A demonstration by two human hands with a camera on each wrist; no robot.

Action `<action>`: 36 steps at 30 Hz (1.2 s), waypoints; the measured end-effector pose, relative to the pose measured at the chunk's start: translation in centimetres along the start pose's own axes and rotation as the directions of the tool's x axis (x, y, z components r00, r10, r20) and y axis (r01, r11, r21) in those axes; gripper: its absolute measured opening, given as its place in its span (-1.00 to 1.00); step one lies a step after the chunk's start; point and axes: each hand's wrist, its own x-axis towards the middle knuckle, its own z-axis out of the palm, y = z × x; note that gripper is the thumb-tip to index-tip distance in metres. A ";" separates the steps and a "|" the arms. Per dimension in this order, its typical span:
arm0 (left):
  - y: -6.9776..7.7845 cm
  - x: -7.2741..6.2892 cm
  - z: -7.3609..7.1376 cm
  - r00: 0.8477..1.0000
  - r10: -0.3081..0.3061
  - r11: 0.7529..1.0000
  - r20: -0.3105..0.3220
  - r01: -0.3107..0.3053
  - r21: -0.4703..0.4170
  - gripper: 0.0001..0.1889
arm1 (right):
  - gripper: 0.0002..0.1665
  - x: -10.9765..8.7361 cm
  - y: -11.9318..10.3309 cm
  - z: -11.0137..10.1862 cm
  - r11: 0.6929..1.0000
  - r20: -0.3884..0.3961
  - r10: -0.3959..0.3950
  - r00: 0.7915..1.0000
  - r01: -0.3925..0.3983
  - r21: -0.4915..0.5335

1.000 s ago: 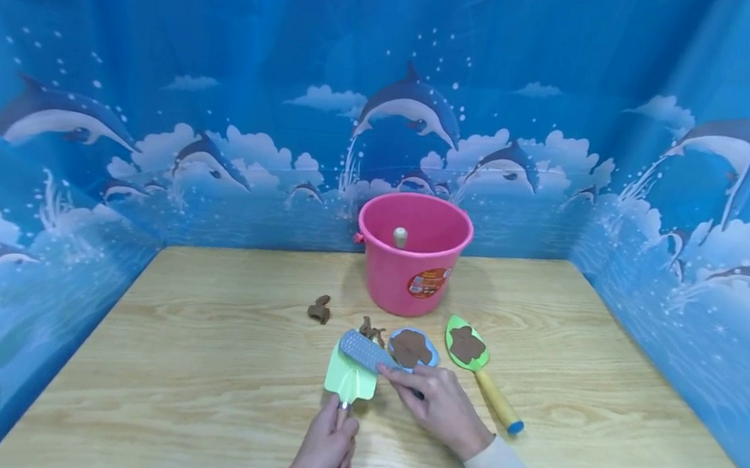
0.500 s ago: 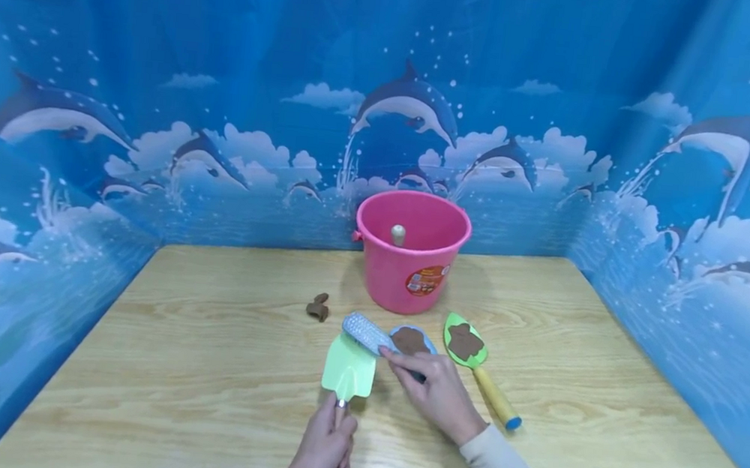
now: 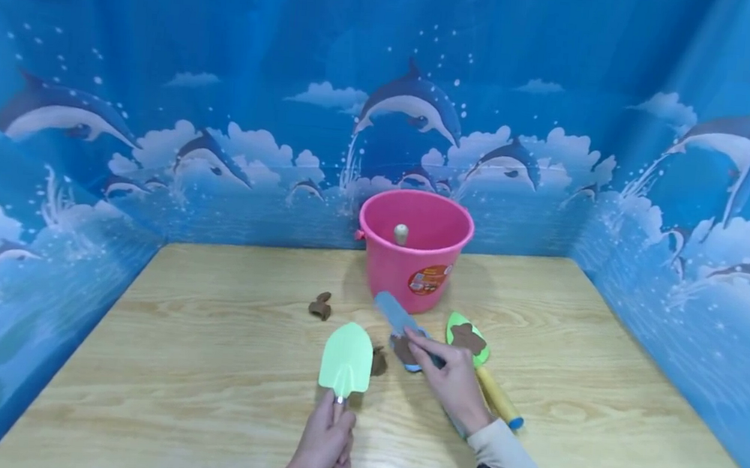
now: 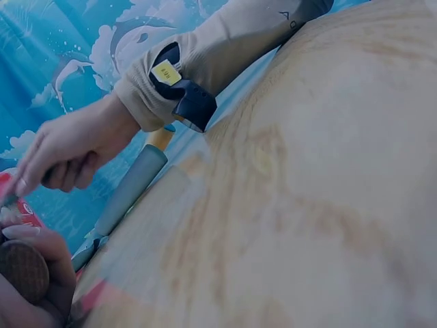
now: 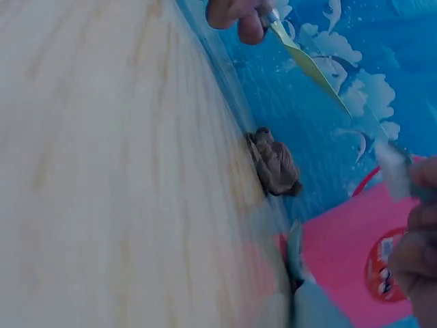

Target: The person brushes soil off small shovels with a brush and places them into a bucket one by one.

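Note:
My left hand (image 3: 324, 436) grips the handle of a light green trowel (image 3: 345, 359), its blade pointing away, level and bare on top. My right hand (image 3: 452, 381) holds a blue brush (image 3: 396, 313) with its thumb and fingers; pale bristles show blurred in the right wrist view. The brush is over a blue-edged scoop (image 3: 413, 367) bearing brown clay (image 3: 402, 348), part of it hidden by that hand. Beside the light green trowel's blade lies a brown clay lump (image 3: 378, 362). In the left wrist view the round wooden handle end (image 4: 24, 270) sits within my left hand.
Behind stands a pink bucket (image 3: 405, 274) with a pale knob (image 3: 400, 234) inside it. A bright green trowel (image 3: 481, 359) with a yellow handle and clay on its blade lies right. More clay (image 3: 320, 306) lies left of the bucket. A dolphin-print curtain (image 3: 259, 102) surrounds the table.
My right hand has lifted the brush off the light green trowel's blade and moved it right, over the scoop. The clay lump by the trowel now shows. My left hand has barely moved.

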 end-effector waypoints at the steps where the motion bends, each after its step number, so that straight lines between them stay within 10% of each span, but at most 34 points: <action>1: 0.0 0.0 -0.1 1.000 0.002 1.000 0.005 -0.002 -0.007 -0.92 | -0.68 -0.1 -0.2 0.0 0.999 0.033 -0.048 0.998 0.047 0.014; 8: -0.1 0.0 -0.4 0.999 0.014 0.999 0.052 -0.013 -0.033 -0.86 | -0.68 -0.5 -1.2 0.9 0.935 0.292 -0.344 0.893 0.355 0.015; 17: -0.1 -0.3 -0.4 0.997 -0.010 1.000 0.075 0.012 -0.025 -0.91 | -0.65 0.1 -0.5 -0.1 0.956 0.090 -0.237 0.967 0.249 -0.157; 24: 0.2 -0.2 -0.2 0.994 -0.044 0.998 0.103 0.048 -0.033 -0.90 | -0.67 -0.7 -1.4 -0.2 0.921 0.293 -0.371 0.881 0.389 -0.003; 31: 0.6 -0.1 -0.7 0.992 -0.084 0.996 0.094 0.088 -0.034 -0.91 | -0.65 -0.4 -0.7 -1.1 0.926 0.122 -0.303 0.945 0.322 -0.198; 36: 0.6 -0.3 -0.9 0.993 -0.071 0.996 0.098 0.076 -0.046 -0.81 | -0.67 -0.6 -1.4 -0.3 0.921 0.209 -0.369 0.906 0.386 -0.048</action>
